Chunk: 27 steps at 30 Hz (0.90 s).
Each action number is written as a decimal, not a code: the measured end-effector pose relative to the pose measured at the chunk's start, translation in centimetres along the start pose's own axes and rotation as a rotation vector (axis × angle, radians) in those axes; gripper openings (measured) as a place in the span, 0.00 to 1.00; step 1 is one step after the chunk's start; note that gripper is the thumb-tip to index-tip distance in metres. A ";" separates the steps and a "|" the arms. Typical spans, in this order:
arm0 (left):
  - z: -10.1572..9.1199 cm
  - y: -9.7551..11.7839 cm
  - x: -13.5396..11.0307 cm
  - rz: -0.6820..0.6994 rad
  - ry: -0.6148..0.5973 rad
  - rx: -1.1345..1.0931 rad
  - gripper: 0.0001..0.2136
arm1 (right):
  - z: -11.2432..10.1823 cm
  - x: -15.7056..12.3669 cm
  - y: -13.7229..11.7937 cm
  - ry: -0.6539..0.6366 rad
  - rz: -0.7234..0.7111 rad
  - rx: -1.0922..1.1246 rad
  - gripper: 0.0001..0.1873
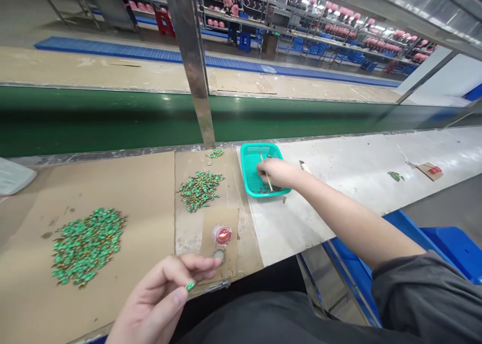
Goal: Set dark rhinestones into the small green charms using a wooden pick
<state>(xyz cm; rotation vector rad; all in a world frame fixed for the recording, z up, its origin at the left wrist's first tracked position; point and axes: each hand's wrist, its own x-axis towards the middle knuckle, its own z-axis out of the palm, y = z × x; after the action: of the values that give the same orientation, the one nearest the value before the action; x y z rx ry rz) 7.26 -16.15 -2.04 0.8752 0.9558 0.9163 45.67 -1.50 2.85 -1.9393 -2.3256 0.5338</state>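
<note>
My left hand (161,299) is at the near edge of the bench, thumb and fingers pinched on one small green piece (190,285). My right hand (276,173) reaches out over a small teal basket (250,155) and holds a thin wooden stick (266,176) whose tip points down into the dark small parts lying in the basket. A large heap of green pieces (86,243) lies on the cardboard to the left. A smaller heap (199,188) lies in the middle, and a few more pieces (215,153) sit by the post.
A red round cap (223,235) and a small ring-shaped lid (219,255) lie on cardboard near my left hand. A metal post (192,63) rises behind the bench, with a green conveyor belt (94,118) beyond. Some green bits (396,176) and a cardboard scrap (430,170) lie far right.
</note>
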 end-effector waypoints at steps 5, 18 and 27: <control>2.3 1.9 -0.4 0.013 -0.107 -0.056 0.13 | 0.2 -5.4 -2.4 0.317 -0.098 0.364 0.05; 4.2 2.6 -0.2 0.037 -0.178 -0.033 0.12 | 5.7 -13.2 -12.0 0.254 -0.231 1.565 0.08; 4.3 2.5 -0.4 0.017 -0.189 -0.048 0.12 | 6.0 -13.7 -12.2 0.278 -0.212 1.574 0.09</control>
<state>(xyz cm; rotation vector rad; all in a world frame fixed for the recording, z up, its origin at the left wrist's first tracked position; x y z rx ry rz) 10.53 -16.45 1.69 0.9129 0.7618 0.8521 35.31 -17.80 3.23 -0.8488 -1.0681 1.3361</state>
